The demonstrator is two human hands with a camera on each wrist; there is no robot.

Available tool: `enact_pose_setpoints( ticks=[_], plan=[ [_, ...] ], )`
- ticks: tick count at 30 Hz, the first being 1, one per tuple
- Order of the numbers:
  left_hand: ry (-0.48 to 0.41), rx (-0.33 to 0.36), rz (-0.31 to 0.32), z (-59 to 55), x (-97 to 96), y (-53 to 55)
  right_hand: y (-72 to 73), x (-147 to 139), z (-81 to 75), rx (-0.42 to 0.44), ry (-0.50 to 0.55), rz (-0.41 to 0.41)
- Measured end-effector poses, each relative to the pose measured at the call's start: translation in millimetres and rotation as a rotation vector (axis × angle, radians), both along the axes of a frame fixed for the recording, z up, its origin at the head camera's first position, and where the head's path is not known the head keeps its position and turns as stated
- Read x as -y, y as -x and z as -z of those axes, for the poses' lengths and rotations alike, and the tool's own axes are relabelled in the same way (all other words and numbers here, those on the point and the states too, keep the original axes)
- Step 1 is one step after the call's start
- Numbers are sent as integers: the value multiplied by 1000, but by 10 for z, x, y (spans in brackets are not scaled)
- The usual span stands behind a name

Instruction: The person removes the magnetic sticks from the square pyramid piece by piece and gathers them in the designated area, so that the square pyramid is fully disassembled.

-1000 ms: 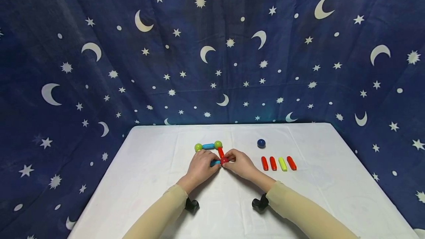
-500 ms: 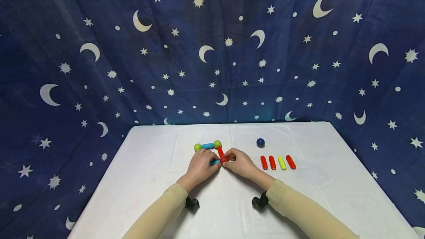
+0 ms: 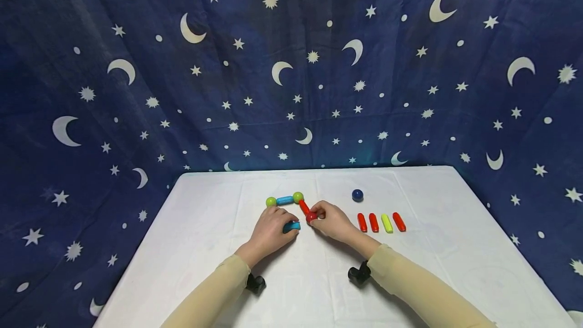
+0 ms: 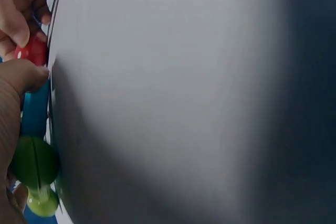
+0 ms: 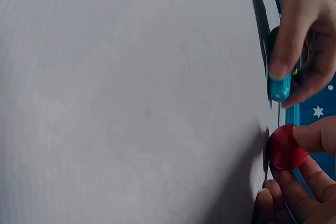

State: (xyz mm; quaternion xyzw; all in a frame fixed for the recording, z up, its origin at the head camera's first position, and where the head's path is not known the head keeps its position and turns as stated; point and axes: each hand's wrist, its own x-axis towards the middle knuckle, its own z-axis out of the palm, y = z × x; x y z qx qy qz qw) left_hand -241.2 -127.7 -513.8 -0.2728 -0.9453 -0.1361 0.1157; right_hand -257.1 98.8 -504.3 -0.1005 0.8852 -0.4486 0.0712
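Note:
My left hand (image 3: 273, 229) holds a blue building stick (image 3: 291, 227), one end sticking out between thumb and fingers. At its other end, seen in the left wrist view, is a dark green ball (image 4: 35, 161), mostly covered by the hand in the head view. My right hand (image 3: 334, 222) pinches a red ball (image 3: 311, 217) between thumb and fingers. A small gap shows between ball and blue stick in the right wrist view. From the red ball a red stick (image 3: 304, 207) runs to a light green ball (image 3: 298, 197), joined by another blue stick (image 3: 284, 200) to a second light green ball (image 3: 271, 202).
To the right lie several loose sticks, among them a yellow-green stick (image 3: 386, 223) and a red stick (image 3: 399, 222). A dark blue ball (image 3: 357, 195) sits behind them. The white-covered table (image 3: 205, 201) ends at a blue star-and-moon curtain (image 3: 255, 130).
The blue stick has come away from the red ball, my left hand shifting slightly left and nearer. My right hand has moved the ball slightly right, swinging the red stick's near end with it.

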Motion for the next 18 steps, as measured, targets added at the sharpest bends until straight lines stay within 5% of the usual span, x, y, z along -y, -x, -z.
enact_pose_setpoints(
  ticks=[13, 18],
  plan=[
    [57, 66, 109, -67, 267, -88, 30, -20, -15, -44, -97, 15],
    [100, 71, 142, -95, 307, -200, 53, -40, -31, -47, -141, 36]
  ],
)
